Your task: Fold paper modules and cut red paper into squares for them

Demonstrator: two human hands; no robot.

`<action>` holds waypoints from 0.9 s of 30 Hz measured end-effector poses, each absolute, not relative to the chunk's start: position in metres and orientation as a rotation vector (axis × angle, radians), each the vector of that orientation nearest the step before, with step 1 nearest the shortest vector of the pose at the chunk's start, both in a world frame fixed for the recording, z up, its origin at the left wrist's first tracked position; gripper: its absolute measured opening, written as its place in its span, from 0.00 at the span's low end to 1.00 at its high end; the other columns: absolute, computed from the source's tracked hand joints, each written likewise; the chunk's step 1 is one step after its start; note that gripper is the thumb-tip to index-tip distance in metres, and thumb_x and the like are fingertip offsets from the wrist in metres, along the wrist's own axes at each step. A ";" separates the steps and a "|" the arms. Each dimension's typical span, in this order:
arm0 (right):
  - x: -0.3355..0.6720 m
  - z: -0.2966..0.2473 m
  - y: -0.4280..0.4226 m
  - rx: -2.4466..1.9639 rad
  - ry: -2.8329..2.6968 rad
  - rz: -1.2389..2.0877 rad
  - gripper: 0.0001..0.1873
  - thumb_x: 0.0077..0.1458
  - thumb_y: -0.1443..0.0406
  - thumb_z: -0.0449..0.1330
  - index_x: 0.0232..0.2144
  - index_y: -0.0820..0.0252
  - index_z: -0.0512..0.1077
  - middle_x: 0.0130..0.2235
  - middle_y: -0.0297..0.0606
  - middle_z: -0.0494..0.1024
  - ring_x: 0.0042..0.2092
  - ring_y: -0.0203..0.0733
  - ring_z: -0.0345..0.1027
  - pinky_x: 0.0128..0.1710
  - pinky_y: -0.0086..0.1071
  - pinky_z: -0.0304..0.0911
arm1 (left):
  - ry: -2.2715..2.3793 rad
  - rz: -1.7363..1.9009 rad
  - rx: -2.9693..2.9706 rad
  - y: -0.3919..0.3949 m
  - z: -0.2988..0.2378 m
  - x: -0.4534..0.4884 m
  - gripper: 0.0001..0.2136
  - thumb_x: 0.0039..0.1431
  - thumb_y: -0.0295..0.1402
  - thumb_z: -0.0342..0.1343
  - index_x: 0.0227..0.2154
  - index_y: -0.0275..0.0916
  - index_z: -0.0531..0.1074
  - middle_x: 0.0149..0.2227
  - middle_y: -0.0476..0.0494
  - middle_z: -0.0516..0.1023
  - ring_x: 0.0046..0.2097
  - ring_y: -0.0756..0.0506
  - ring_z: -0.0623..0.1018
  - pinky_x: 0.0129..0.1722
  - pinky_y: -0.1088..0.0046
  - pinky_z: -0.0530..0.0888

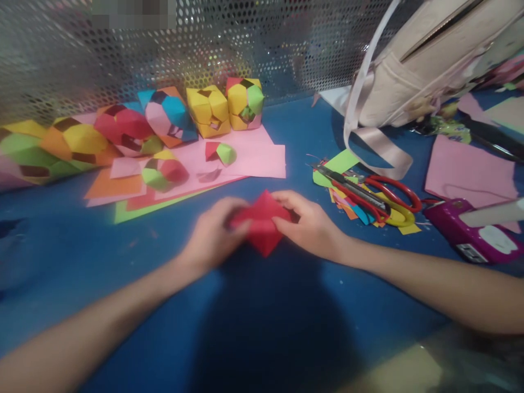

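Note:
A folded red paper piece (pixel 262 225) is held just above the blue table (pixel 254 327) in the middle of the view. My left hand (pixel 213 236) pinches its left side and my right hand (pixel 313 224) pinches its right side. Both sets of fingers are closed on the paper. Behind them lie loose pink sheets (pixel 249 155), orange sheets (pixel 112 185) and a green sheet. A small red and green folded unit (pixel 220 152) rests on the pink paper.
Several finished multicoloured paper models (pixel 164 117) line the perforated metal wall at the back. Red and yellow scissors (pixel 380 199) lie on paper scraps to the right. A beige bag (pixel 417 71) stands at the back right. A magenta tool (pixel 470 232) sits at the right edge.

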State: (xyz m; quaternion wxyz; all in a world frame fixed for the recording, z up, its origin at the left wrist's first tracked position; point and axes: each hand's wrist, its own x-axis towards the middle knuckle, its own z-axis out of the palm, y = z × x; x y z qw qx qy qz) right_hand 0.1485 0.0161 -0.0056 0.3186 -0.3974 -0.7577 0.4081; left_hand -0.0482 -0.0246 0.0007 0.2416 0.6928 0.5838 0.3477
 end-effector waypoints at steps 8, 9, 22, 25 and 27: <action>0.150 -0.001 0.018 -1.026 -1.962 1.181 0.20 0.50 0.69 0.56 0.47 0.59 0.68 0.46 0.40 0.78 0.46 0.41 0.72 0.47 0.37 0.68 | 1.499 0.997 1.881 -0.031 -0.003 -0.045 0.07 0.56 0.31 0.54 0.38 0.40 0.70 0.37 0.47 0.77 0.35 0.49 0.76 0.34 0.75 0.73; 0.149 -0.001 0.019 -1.032 -1.985 1.161 0.20 0.49 0.70 0.56 0.47 0.59 0.68 0.45 0.39 0.78 0.46 0.41 0.72 0.47 0.37 0.68 | 1.520 0.971 1.926 -0.031 -0.004 -0.045 0.07 0.56 0.30 0.54 0.38 0.40 0.70 0.36 0.48 0.77 0.34 0.50 0.76 0.33 0.75 0.72; 0.148 -0.010 0.018 -0.748 -2.410 0.573 0.19 0.53 0.75 0.52 0.48 0.62 0.69 0.42 0.42 0.79 0.41 0.43 0.70 0.42 0.37 0.59 | 1.430 0.839 2.237 -0.030 -0.003 -0.048 0.08 0.55 0.22 0.49 0.31 0.40 0.70 0.32 0.48 0.76 0.34 0.48 0.73 0.35 0.72 0.69; 0.148 -0.010 0.016 -0.646 -2.496 0.336 0.17 0.56 0.75 0.51 0.46 0.63 0.70 0.36 0.42 0.79 0.36 0.43 0.67 0.37 0.36 0.57 | 1.336 0.840 2.390 -0.028 -0.003 -0.053 0.07 0.58 0.24 0.49 0.31 0.40 0.70 0.31 0.48 0.77 0.34 0.48 0.73 0.37 0.70 0.67; 0.148 -0.010 0.016 -0.582 -2.517 0.201 0.15 0.58 0.74 0.49 0.45 0.63 0.71 0.31 0.39 0.77 0.34 0.42 0.65 0.36 0.35 0.56 | 1.283 0.800 2.468 -0.027 -0.002 -0.057 0.07 0.60 0.25 0.48 0.30 0.39 0.70 0.28 0.48 0.75 0.32 0.48 0.72 0.35 0.70 0.65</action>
